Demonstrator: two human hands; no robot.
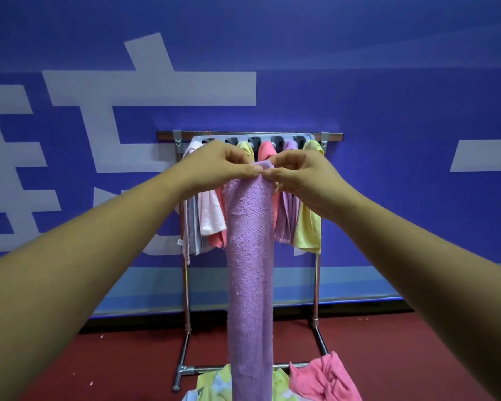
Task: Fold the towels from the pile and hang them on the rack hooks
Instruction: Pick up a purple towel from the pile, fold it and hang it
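Progress, judged from the rack (317,285): well along, not finished. Counted several towels already hung from the hooks (255,139) along the top bar: a pale pink towel (211,218) on the left, a coral towel (265,151) in the middle, a lilac towel (287,221) and a yellow towel (308,227) on the right, plus more tucked behind, too bunched to tell apart. Could not make out a free hook, with the hands blocking part of the strip. Spotted the pile (211,383) down at the bottom edge, on the red floor (113,366) by the rack's foot: a crumpled pink towel (327,377) on the right, yellow and pale blue cloth beside it. So, more left to fold and hang. And the one in play, the purple towel (250,270): folded lengthwise into a long narrow strip, held up in front of the rack's middle, hanging straight down in front of the pile and out of view, not yet on any hook. Pinched at its top edge by the left hand (214,166), thumb pressed over curled fingers; pinched right beside by the right hand (304,175), same manner. Thumb tips nearly touching, both hands clamped on cloth, close together, nothing else held. Guessed the next call: either another fold or a lift to a hook.
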